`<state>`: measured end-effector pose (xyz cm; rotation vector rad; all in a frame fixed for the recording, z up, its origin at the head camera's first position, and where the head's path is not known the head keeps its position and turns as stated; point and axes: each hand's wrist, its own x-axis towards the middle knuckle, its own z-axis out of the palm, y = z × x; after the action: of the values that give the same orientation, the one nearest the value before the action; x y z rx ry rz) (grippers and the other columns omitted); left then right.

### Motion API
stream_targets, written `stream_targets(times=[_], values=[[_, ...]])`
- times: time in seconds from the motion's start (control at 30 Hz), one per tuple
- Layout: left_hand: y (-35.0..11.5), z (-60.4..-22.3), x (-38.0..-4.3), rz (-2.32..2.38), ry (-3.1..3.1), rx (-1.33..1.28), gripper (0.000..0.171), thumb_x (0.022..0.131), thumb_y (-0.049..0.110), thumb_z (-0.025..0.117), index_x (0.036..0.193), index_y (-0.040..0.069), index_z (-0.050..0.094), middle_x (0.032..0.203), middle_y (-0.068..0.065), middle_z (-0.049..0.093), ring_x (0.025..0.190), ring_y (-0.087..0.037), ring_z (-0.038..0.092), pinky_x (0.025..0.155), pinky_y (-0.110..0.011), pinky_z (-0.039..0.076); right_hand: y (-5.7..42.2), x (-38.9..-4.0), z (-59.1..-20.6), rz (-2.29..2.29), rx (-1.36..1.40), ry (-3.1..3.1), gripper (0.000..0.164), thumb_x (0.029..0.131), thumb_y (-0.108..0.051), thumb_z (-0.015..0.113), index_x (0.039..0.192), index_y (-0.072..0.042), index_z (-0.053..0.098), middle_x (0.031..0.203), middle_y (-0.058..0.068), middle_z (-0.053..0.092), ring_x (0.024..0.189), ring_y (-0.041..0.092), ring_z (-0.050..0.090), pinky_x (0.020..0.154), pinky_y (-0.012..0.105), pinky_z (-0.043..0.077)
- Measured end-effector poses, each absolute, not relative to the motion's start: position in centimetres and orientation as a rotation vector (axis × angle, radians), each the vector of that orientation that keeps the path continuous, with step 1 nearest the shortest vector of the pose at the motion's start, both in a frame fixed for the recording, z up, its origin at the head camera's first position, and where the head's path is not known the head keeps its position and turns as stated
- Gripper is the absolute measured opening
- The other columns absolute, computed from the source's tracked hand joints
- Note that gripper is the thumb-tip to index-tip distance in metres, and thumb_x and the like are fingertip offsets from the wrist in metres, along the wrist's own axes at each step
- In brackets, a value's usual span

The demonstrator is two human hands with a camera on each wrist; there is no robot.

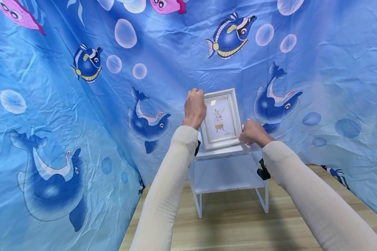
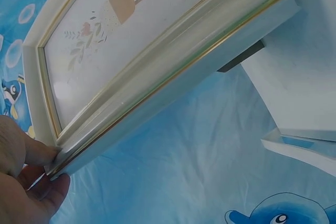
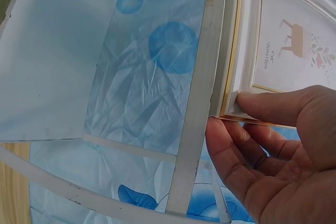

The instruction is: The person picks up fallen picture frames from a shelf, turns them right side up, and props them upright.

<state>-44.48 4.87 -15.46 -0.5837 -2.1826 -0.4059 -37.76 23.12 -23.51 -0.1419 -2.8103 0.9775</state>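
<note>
A white picture frame (image 1: pixel 220 118) with thin gold edging stands tilted on the top of a small white table (image 1: pixel 224 153). Behind its glass is a print of a potted plant on legs. My left hand (image 1: pixel 195 108) pinches the frame's upper left corner, thumb (image 2: pixel 39 152) on the front and fingers behind. At the lower right corner, my right hand (image 1: pixel 253 132) pinches the frame, with the thumb (image 3: pixel 273 106) across the front moulding and the fingers below. In the left wrist view a dark strip (image 2: pixel 241 57) shows behind the frame.
The table has a lower shelf (image 1: pixel 229 172) and thin metal legs (image 1: pixel 261 200), standing on a wood-pattern floor (image 1: pixel 232 232). Blue cloth (image 1: pixel 176 52) printed with dolphins, fish and bubbles hangs behind and on both sides, close to the table's back.
</note>
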Motion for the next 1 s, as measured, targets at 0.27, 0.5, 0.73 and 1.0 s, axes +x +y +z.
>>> stream_targets(times=[0.27, 0.5, 0.73, 1.0], values=[[4.8, -15.63, -44.41, -0.421, -2.182, -0.606, 0.031, 0.091, -0.008, 0.056, 0.118, 0.002, 0.068, 0.12, -0.013, 0.064, 0.115, -0.026, 0.058, 0.094, -0.031, 0.052, 23.28, -37.37, -23.61, 0.982, -0.13, -2.808, 0.024, 0.085, -0.003, 0.064, 0.063, -0.005, 0.057, 0.058, 0.005, 0.056, 0.054, 0.014, 0.055, 0.053, 0.024, 0.046], [4.75, -15.8, -44.13, -0.453, -2.177, -0.599, 0.031, 0.093, -0.007, 0.057, 0.12, 0.002, 0.067, 0.12, -0.014, 0.063, 0.115, -0.026, 0.058, 0.094, -0.033, 0.052, 23.4, -37.49, -23.66, 0.943, -0.091, -2.81, 0.024, 0.083, -0.003, 0.064, 0.061, -0.007, 0.057, 0.055, 0.003, 0.055, 0.049, 0.011, 0.051, 0.048, 0.022, 0.043], [4.7, -16.0, -43.82, -0.468, -2.166, -0.614, 0.029, 0.094, -0.004, 0.056, 0.12, 0.003, 0.067, 0.12, -0.013, 0.062, 0.114, -0.024, 0.057, 0.094, -0.032, 0.052, 23.52, -37.46, -23.52, 0.922, -0.092, -2.845, 0.019, 0.085, -0.005, 0.066, 0.067, -0.001, 0.062, 0.057, 0.005, 0.057, 0.051, 0.012, 0.052, 0.049, 0.022, 0.042], [4.48, -16.4, -43.83, -0.453, -2.144, -0.609, 0.032, 0.094, -0.004, 0.057, 0.123, 0.004, 0.066, 0.122, -0.013, 0.062, 0.117, -0.025, 0.056, 0.097, -0.035, 0.05, 23.54, -37.16, -23.35, 0.914, -0.069, -2.869, 0.013, 0.084, -0.008, 0.068, 0.075, 0.002, 0.067, 0.057, 0.003, 0.055, 0.052, 0.012, 0.051, 0.051, 0.022, 0.041]])
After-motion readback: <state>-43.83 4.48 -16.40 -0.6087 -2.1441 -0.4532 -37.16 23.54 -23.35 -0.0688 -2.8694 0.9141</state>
